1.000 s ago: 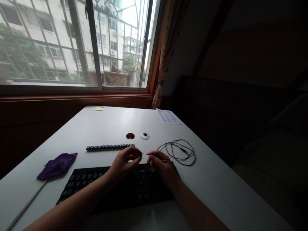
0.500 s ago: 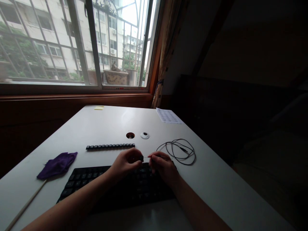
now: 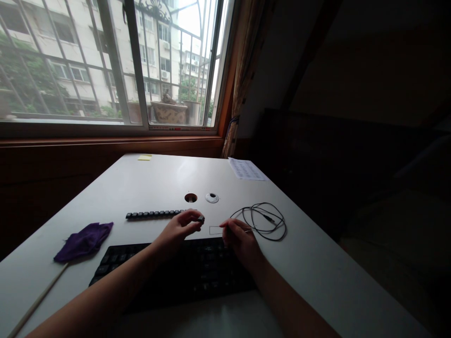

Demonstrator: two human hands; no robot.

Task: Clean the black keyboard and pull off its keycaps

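Between the thumb and fingers of my left hand (image 3: 181, 226) is a small black keycap (image 3: 201, 219), held above the desk just beyond the keyboard. My right hand (image 3: 241, 237) pinches a wire keycap puller (image 3: 215, 230), whose thin squared loop points left toward the keycap without touching it. Below both hands lies the black keyboard (image 3: 207, 267), its middle and left partly covered by my forearms. A straight row of black keycaps (image 3: 151, 214) sits behind the keyboard; its right end is hidden by my left hand.
The keyboard's black cable (image 3: 282, 230) lies coiled at right. A purple cloth (image 3: 84, 241) and a pale stick (image 3: 42, 295) are at left. Farther back are a cable hole (image 3: 190, 198), its white cover (image 3: 212, 198), a printed sheet (image 3: 248, 170) and yellow sticky notes (image 3: 144, 157).
My left hand has moved left and slightly up with the keycap, away from the puller. The puller's wire loop now shows free of the keycap; my right hand has barely moved.
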